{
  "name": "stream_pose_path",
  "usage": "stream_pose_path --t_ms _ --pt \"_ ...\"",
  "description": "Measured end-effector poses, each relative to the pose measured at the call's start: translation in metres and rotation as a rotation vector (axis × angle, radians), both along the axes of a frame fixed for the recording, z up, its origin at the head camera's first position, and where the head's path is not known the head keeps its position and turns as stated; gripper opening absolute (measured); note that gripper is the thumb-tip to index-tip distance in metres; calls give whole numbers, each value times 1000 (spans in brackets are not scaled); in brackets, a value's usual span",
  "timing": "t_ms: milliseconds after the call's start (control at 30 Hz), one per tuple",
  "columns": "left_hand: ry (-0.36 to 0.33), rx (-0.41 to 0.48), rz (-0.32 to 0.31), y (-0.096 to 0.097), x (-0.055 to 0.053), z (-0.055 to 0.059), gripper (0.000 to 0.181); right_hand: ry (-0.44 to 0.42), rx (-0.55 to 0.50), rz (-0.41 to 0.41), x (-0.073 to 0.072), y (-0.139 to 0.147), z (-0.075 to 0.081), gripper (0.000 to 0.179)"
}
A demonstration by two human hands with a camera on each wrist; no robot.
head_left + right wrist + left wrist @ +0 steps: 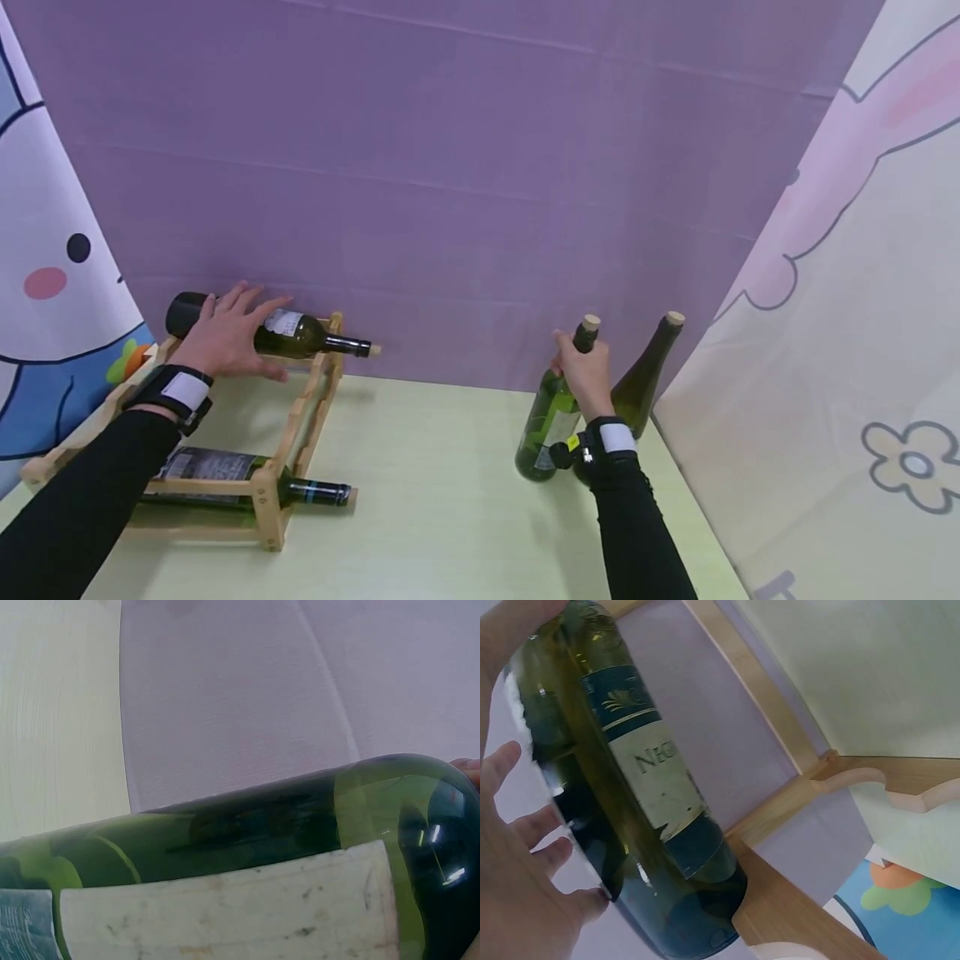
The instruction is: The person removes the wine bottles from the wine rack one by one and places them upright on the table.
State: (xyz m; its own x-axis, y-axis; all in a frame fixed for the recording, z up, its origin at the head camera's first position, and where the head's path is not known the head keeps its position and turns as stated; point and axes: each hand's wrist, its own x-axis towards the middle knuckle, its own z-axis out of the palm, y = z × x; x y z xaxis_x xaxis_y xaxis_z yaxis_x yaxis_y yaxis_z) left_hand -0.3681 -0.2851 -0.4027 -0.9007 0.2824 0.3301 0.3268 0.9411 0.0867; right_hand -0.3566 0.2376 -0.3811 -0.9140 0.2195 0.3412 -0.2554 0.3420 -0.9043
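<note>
A dark wine bottle [300,335] with a cork lies on its side across the back of a wooden wine rack [266,487]. Over it is my left hand [228,333], fingers spread; in the left wrist view its fingertips come right up to the glass beside the bottle's label [656,772]. My right hand [587,375] grips a green wine bottle [551,425] round its neck, below the cork. That bottle leans slightly, its base low near the tabletop. The right wrist view is filled by its shoulder and pale label [232,907].
Another bottle [225,479] lies at the front of the rack, neck pointing right. A brown-green corked bottle [648,379] stands behind my right wrist, partly hidden. A purple cloth [465,200] hangs along the back of the pale table [427,492], with printed cloths on both sides.
</note>
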Motion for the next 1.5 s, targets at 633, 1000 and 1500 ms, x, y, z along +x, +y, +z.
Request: stream_pose_path --t_ms 633,1000,1500 --pt "149 -109 20 4 -22 -11 113 -3 -2 -1 2 2 -1 49" --pt "207 -144 -16 9 -31 -17 108 -8 -12 -3 6 3 1 46" --pt "149 -141 -6 15 -34 -18 81 -13 0 -21 9 2 2 44"
